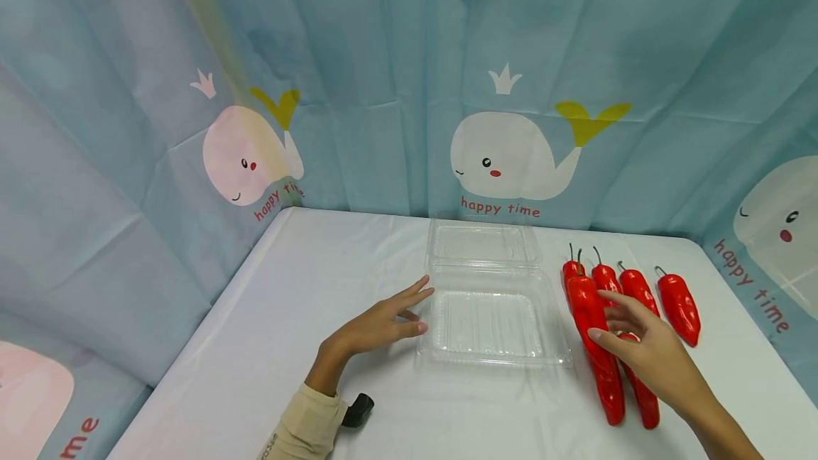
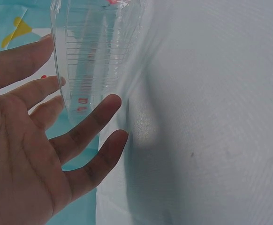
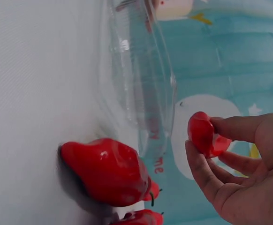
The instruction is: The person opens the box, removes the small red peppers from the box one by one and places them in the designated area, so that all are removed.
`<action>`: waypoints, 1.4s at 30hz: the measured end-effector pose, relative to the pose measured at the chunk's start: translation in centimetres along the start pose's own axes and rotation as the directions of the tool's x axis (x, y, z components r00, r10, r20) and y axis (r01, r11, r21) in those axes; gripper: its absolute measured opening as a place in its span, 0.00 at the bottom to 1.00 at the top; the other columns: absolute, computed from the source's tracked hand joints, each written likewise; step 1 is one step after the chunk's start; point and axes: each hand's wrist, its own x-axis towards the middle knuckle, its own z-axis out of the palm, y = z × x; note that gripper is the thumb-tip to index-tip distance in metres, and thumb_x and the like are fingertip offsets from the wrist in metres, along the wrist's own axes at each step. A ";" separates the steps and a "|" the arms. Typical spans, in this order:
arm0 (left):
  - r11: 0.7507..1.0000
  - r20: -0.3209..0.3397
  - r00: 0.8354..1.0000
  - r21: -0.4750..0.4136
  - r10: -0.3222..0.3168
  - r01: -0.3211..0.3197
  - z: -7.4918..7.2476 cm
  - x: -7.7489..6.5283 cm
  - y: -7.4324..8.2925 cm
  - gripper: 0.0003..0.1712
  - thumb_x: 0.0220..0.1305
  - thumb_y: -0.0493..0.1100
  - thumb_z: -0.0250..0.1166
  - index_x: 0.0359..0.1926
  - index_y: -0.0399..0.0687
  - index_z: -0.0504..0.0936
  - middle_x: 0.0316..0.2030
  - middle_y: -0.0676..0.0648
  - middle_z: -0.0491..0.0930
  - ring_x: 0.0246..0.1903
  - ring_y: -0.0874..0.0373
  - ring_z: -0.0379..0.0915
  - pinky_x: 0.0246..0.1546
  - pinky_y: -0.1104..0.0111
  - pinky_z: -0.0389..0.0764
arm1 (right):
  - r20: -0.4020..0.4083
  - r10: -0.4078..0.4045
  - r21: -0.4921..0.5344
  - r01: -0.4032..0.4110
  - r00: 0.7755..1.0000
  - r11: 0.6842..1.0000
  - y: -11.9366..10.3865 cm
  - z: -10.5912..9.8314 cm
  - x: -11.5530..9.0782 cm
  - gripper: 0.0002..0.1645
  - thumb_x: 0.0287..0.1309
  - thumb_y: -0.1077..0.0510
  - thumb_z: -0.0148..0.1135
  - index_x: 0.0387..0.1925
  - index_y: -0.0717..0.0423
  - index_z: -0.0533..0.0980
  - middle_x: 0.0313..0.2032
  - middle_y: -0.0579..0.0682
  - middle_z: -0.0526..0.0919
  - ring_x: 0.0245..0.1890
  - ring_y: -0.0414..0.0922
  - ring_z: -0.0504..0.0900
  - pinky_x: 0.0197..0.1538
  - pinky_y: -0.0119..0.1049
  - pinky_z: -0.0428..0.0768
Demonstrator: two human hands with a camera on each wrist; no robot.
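Note:
My left hand (image 1: 383, 321) reaches to the left side of a clear plastic clamshell box (image 1: 488, 357), fingers spread and fingertips right at its rim. The box lies with its lid (image 1: 486, 243) folded back, away from me. In the left wrist view, the palm (image 2: 28, 150) faces the camera and holds nothing. To the right of the box, my right hand (image 1: 652, 350) pinches a long red chili pepper (image 1: 591, 311) between thumb and fingers. The right wrist view shows this held pepper (image 3: 202, 133) raised above another red pepper (image 3: 108, 173) lying on the table.
Several more red peppers (image 1: 680, 307) with thin dark stems lie at the right of the white table (image 1: 268, 346). Blue curtains (image 1: 377, 77) printed with whales hang behind and at both sides. A small black item (image 1: 358, 410) sits by my left sleeve.

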 end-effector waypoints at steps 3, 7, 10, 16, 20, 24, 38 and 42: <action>1.000 0.002 1.000 0.004 0.002 -0.002 0.0 0.0 -0.1 0.41 0.78 0.51 0.62 0.85 0.53 0.57 0.86 0.55 0.43 0.66 0.49 0.77 0.64 0.47 0.76 | 0.003 0.028 0.002 -0.028 1.000 1.000 0.5 -0.4 -0.1 0.50 0.68 0.47 0.72 0.80 0.62 0.59 0.64 0.75 0.74 0.61 0.73 0.77 0.43 0.54 0.90; 1.000 0.004 1.000 0.007 0.005 -0.005 0.1 0.1 -0.1 0.41 0.79 0.51 0.62 0.85 0.52 0.56 0.86 0.55 0.43 0.66 0.48 0.77 0.64 0.47 0.76 | -0.009 0.056 0.001 -0.056 0.998 0.998 1.2 -0.8 -0.3 0.51 0.67 0.48 0.73 0.80 0.63 0.59 0.64 0.76 0.74 0.61 0.74 0.76 0.42 0.53 0.90; 1.000 0.005 1.000 0.007 0.005 -0.005 0.1 0.1 0.0 0.41 0.79 0.51 0.62 0.85 0.53 0.56 0.86 0.55 0.43 0.66 0.48 0.77 0.65 0.47 0.76 | -0.016 0.080 -0.001 -0.080 0.997 0.997 1.7 -1.0 -0.4 0.51 0.68 0.47 0.72 0.80 0.63 0.58 0.65 0.76 0.74 0.62 0.74 0.76 0.42 0.51 0.90; 1.000 0.005 1.000 0.005 0.012 -0.012 0.1 0.1 0.1 0.41 0.79 0.51 0.62 0.85 0.52 0.57 0.86 0.54 0.44 0.66 0.48 0.77 0.64 0.46 0.76 | -0.013 0.121 0.001 -0.121 0.993 0.993 2.6 -1.4 -0.8 0.53 0.69 0.43 0.71 0.81 0.63 0.56 0.67 0.77 0.71 0.63 0.74 0.75 0.43 0.52 0.90; 1.000 0.006 1.000 0.004 0.011 -0.011 0.1 0.2 0.1 0.41 0.79 0.51 0.62 0.85 0.52 0.57 0.86 0.54 0.44 0.66 0.48 0.77 0.65 0.45 0.75 | -0.012 0.149 -0.013 -0.149 0.989 0.989 3.4 -1.8 -1.0 0.54 0.70 0.40 0.69 0.82 0.63 0.55 0.68 0.78 0.69 0.64 0.75 0.73 0.45 0.54 0.89; 1.000 0.007 1.000 0.005 0.004 -0.004 0.1 0.2 0.0 0.41 0.78 0.51 0.62 0.85 0.53 0.56 0.86 0.55 0.43 0.66 0.48 0.77 0.66 0.45 0.75 | -0.015 0.178 -0.023 -0.178 0.984 0.984 4.1 -2.1 -1.2 0.55 0.71 0.40 0.67 0.82 0.64 0.53 0.69 0.79 0.68 0.64 0.75 0.72 0.47 0.55 0.89; 1.000 0.004 1.000 0.004 0.007 -0.007 0.0 0.0 0.1 0.41 0.79 0.51 0.62 0.85 0.53 0.57 0.86 0.54 0.43 0.66 0.48 0.77 0.63 0.47 0.77 | -0.041 0.348 0.027 -0.347 0.936 0.937 5.9 -2.7 -2.0 0.57 0.72 0.39 0.65 0.84 0.63 0.48 0.71 0.79 0.64 0.66 0.75 0.70 0.50 0.58 0.87; 1.000 0.002 1.000 0.003 0.011 -0.011 0.0 0.0 0.1 0.41 0.79 0.51 0.62 0.84 0.53 0.57 0.86 0.54 0.44 0.66 0.48 0.77 0.63 0.47 0.77 | -0.056 0.400 0.050 -0.397 0.915 0.916 6.2 -2.7 -2.0 0.57 0.71 0.40 0.66 0.84 0.63 0.48 0.71 0.79 0.64 0.66 0.74 0.70 0.50 0.58 0.88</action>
